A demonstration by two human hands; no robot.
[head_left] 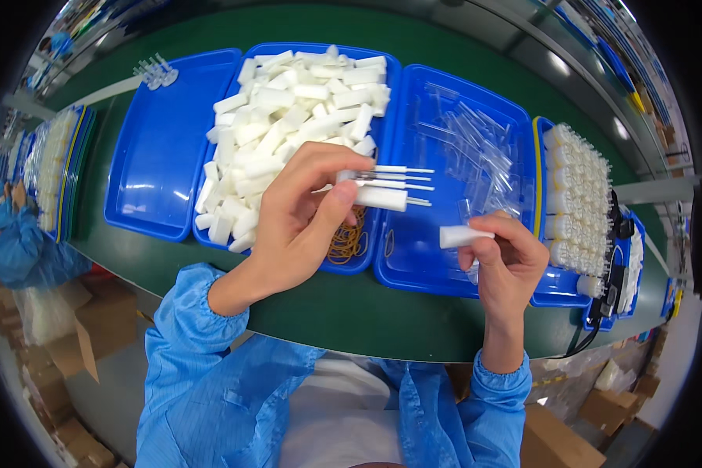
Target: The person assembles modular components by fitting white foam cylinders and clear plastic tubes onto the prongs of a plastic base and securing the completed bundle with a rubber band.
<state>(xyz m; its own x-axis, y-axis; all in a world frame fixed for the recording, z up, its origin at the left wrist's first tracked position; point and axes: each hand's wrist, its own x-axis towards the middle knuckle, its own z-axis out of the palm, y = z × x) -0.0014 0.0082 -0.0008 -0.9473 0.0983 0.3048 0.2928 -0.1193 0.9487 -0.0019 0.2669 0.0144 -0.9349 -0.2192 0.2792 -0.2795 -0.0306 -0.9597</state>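
My left hand (pixel 285 222) is closed around a bundle of several thin rods (pixel 404 178) with pale tips pointing right. A white foam cylinder (pixel 384 198) sits against the rods, held in the same grip; whether a rod runs through it I cannot tell. Apart from it, my right hand (pixel 511 261) pinches another white foam cylinder (pixel 456 236) between thumb and fingers, above the tray of clear plastic tubes (pixel 480 144). Below my left hand is a blue tray heaped with white foam pieces (pixel 281 117). Brown rubber bands (pixel 347 243) lie in its near right corner.
A blue tray (pixel 152 171) at left carries small clear stemmed parts (pixel 157 72) in its far corner. At right, a tray holds rows of white foam assemblies (pixel 577 195). All stand on a green table (pixel 327 312). Another person's blue sleeve (pixel 31 249) shows at far left.
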